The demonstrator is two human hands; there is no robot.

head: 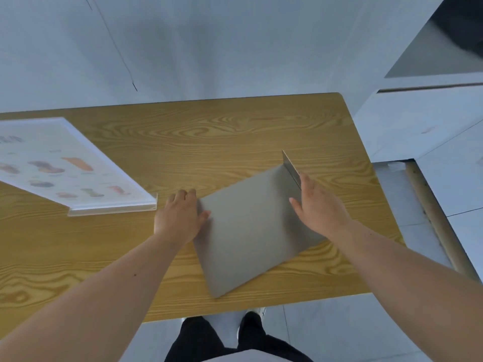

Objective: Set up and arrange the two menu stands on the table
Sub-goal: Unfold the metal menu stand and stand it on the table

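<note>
**Stands on the desk: one lying flat, one being handled**

Stiffness looks like the grey stand's [248, 231] main trait: a thin, rigid sheet with an upturned lip at its far right edge, probably light and smooth enough to slide on the wood-grain desk [183, 142]. Its edges seem the best places to take hold. The left hand [180, 218] rests loosely open on the left corner, thumb on top. The right hand [317, 205] lies open against the lip, clasping nothing. The printed menu stand [65, 165] lies flat at the desk's left.
</note>
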